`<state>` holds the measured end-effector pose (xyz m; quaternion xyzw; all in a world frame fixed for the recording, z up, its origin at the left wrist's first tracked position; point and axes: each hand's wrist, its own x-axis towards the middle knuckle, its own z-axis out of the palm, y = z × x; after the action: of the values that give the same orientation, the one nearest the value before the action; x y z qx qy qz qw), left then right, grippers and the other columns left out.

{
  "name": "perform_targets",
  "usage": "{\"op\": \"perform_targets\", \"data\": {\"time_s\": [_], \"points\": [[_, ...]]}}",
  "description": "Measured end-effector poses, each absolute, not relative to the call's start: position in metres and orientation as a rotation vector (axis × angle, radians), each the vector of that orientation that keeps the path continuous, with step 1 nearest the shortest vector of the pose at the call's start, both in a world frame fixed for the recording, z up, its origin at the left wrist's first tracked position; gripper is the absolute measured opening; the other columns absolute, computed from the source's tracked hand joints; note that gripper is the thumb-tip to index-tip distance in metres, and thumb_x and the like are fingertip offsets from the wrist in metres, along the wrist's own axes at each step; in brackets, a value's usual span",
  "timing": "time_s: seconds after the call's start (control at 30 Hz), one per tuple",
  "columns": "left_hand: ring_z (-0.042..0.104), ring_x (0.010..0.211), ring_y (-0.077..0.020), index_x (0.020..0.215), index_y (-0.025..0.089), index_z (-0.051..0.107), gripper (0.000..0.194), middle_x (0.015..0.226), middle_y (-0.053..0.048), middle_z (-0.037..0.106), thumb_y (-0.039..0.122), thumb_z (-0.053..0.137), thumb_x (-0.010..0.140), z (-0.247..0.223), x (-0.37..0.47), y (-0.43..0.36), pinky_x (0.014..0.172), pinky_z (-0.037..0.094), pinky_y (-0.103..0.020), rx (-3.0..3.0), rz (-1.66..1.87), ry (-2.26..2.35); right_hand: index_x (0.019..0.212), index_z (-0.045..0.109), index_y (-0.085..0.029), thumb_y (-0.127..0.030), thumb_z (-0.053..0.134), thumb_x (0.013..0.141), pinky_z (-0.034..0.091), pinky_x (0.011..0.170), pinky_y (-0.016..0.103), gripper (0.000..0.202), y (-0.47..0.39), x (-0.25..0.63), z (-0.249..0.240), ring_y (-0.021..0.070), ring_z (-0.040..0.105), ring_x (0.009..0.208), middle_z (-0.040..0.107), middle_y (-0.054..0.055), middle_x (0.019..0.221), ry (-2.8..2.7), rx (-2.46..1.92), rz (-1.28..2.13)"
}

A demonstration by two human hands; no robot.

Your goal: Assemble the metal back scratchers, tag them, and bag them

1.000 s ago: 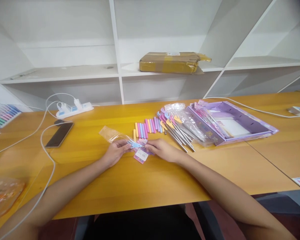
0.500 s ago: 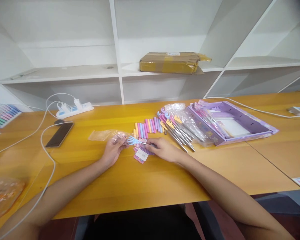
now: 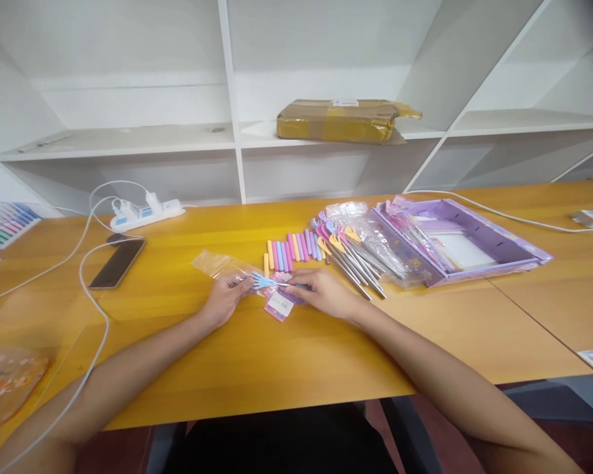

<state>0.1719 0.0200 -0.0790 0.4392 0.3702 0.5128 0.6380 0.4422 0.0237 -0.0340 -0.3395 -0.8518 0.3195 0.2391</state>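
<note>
My right hand (image 3: 321,289) is closed on the metal rod of a back scratcher with a light blue, hand-shaped head (image 3: 263,281). The head points left, at the mouth of a clear plastic bag (image 3: 217,263). My left hand (image 3: 227,297) pinches that bag by its near edge, close to the blue head; I cannot tell how far the head is inside. Below the rod lie printed cards (image 3: 280,305), one with a white label. Just beyond the hands stands a row of pastel handle tubes (image 3: 289,253), and to its right a pile of back scratchers (image 3: 350,253).
A purple display box (image 3: 494,237) and clear plastic bags (image 3: 370,230) lie to the right. On the left are a phone (image 3: 117,264), a power strip (image 3: 148,214) and a white cable (image 3: 101,309). A taped carton (image 3: 336,122) rests on the shelf.
The clear bag has opened out and stretches up and left from my left hand. The blue head has come slightly left and lower, against the bag's mouth.
</note>
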Motion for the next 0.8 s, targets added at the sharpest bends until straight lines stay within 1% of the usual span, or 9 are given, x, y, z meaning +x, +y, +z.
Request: {"op": "perform_targets", "data": {"time_s": [0.13,0.23,0.4,0.47,0.57,0.67,0.8], "points": [[0.074,0.089,-0.0223,0.089,0.013,0.083,0.034,0.095,-0.01,0.082,0.043,0.092,0.075,-0.078,0.173,0.018,0.09,0.06,-0.036,1.054,1.128,0.846,0.089,0.074,-0.02,-0.049,0.048,0.108,0.044,0.074,0.03,0.043,0.017,0.432,-0.04,0.0183,0.062,0.079,0.071,0.006,0.088,-2.283,-0.919,0.864],[0.075,0.086,-0.022,0.091,0.013,0.083,0.034,0.094,-0.01,0.082,0.042,0.091,0.075,-0.077,0.175,0.016,0.088,0.059,-0.036,1.073,1.117,0.841,0.092,0.075,-0.02,-0.052,0.049,0.107,0.045,0.074,0.03,0.044,0.01,0.422,-0.041,0.0185,0.062,0.079,0.071,0.006,0.088,-2.221,-0.949,0.827],[0.073,0.079,-0.0193,0.084,0.013,0.081,0.032,0.089,-0.009,0.081,0.041,0.092,0.074,-0.073,0.176,0.016,0.082,0.059,-0.034,0.922,1.2,0.836,0.097,0.071,-0.02,-0.054,0.052,0.105,0.041,0.068,0.028,0.04,0.007,0.425,-0.032,0.0156,0.058,0.071,0.071,0.004,0.085,-2.216,-1.075,0.904],[0.073,0.08,-0.0176,0.082,0.014,0.08,0.031,0.087,-0.007,0.081,0.041,0.093,0.075,-0.072,0.175,0.019,0.084,0.059,-0.033,0.814,1.287,0.828,0.095,0.068,-0.02,-0.054,0.052,0.105,0.04,0.065,0.028,0.039,0.011,0.436,-0.028,0.0146,0.057,0.067,0.068,0.002,0.08,-2.241,-1.147,0.979],[0.074,0.082,-0.016,0.081,0.014,0.079,0.03,0.086,-0.005,0.081,0.039,0.094,0.074,-0.07,0.173,0.023,0.087,0.06,-0.032,0.71,1.36,0.808,0.09,0.066,-0.019,-0.052,0.049,0.106,0.042,0.065,0.028,0.04,0.021,0.454,-0.025,0.015,0.059,0.068,0.067,0.002,0.078,-2.273,-1.12,1.141],[0.075,0.082,-0.0167,0.084,0.014,0.08,0.032,0.09,-0.007,0.082,0.04,0.094,0.073,-0.071,0.173,0.023,0.085,0.061,-0.033,0.741,1.317,0.814,0.092,0.068,-0.019,-0.051,0.048,0.106,0.043,0.066,0.028,0.04,0.029,0.462,-0.025,0.0147,0.058,0.068,0.067,0.002,0.077,-2.298,-1.035,1.231],[0.075,0.087,-0.0201,0.09,0.013,0.083,0.035,0.098,-0.01,0.082,0.041,0.094,0.072,-0.076,0.175,0.018,0.085,0.061,-0.036,0.87,1.257,0.824,0.083,0.066,-0.019,-0.051,0.05,0.105,0.04,0.062,0.026,0.042,0.026,0.452,-0.03,0.0125,0.053,0.062,0.064,0.0,0.072,-2.24,-1.036,1.201]]}}
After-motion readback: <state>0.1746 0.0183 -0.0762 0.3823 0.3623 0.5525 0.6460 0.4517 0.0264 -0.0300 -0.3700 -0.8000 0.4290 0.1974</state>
